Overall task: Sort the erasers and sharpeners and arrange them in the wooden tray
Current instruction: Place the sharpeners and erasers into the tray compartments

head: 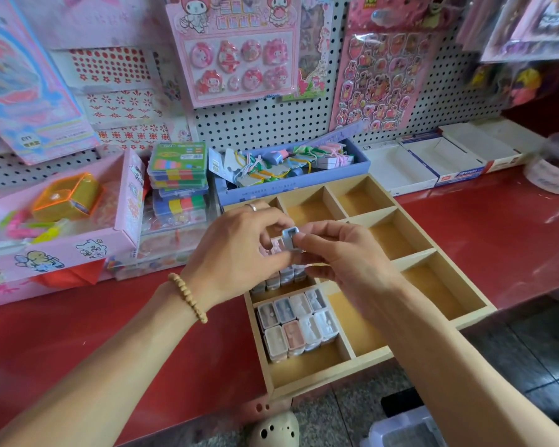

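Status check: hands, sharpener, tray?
Left hand and right hand pinch small blue plastic sharpener above wooden tray. Pastel sharpeners fill near-left compartment. Right-side compartments in view empty; nothing blocking.

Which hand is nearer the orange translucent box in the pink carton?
Left. The left hand is over the wooden tray's left column, on the side of the orange box. The right hand is farther right, sharing a small blue sharpener.

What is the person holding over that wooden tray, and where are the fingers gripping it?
A small blue sharpener, pinched by its sides between the fingertips of the left hand and the right hand.
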Demonstrator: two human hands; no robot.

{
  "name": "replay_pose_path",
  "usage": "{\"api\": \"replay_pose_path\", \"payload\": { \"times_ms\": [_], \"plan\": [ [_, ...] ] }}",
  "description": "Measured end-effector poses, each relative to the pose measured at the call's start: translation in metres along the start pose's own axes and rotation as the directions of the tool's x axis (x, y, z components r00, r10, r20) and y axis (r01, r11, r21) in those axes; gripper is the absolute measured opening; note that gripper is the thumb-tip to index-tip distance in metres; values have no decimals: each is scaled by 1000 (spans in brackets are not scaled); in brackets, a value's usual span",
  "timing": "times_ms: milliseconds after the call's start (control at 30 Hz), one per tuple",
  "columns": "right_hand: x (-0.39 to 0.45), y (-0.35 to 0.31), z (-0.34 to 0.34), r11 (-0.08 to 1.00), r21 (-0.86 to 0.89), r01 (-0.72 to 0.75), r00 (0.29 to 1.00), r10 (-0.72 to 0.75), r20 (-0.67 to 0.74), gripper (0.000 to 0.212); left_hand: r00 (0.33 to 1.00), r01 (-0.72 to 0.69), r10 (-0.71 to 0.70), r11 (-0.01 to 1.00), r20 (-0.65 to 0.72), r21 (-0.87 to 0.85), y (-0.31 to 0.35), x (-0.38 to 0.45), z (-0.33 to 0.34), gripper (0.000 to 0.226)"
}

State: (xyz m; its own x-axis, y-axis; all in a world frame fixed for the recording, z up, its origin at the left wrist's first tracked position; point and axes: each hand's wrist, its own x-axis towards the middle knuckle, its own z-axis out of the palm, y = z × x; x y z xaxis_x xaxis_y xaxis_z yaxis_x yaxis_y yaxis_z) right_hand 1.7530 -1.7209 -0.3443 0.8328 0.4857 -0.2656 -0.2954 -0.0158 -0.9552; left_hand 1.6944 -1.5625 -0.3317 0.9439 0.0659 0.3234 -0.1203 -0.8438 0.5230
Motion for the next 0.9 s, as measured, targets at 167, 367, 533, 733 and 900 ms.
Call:
{"api": "replay_pose_path", "payload": {
  "times_ms": [167,367,533,733,900],
  "plan": [
    [9,-3,6,996,90,2,999,-5,32,4,1000,-18,17,999,-23,-38,-3,6,-3,33],
    [21,-8,10,992,115,-56,994,45,101,8,997,15,-30,981,-72,-193,-10,8,-4,28],
    [34,-11,20,999,37,36,999,-36,3,13,997,3,-14,990,-72,-141,-17,18,0,30],
    [55,-17,-4,952,-289,97,982,-140,-130,9,980,196,-194,979,49,-50,-50,52,12,32],
    [69,-21,-36,894,-431,121,972,-195,-130,10,950,201,-258,935,174,293,-76,81,32,33]
  ]
}}
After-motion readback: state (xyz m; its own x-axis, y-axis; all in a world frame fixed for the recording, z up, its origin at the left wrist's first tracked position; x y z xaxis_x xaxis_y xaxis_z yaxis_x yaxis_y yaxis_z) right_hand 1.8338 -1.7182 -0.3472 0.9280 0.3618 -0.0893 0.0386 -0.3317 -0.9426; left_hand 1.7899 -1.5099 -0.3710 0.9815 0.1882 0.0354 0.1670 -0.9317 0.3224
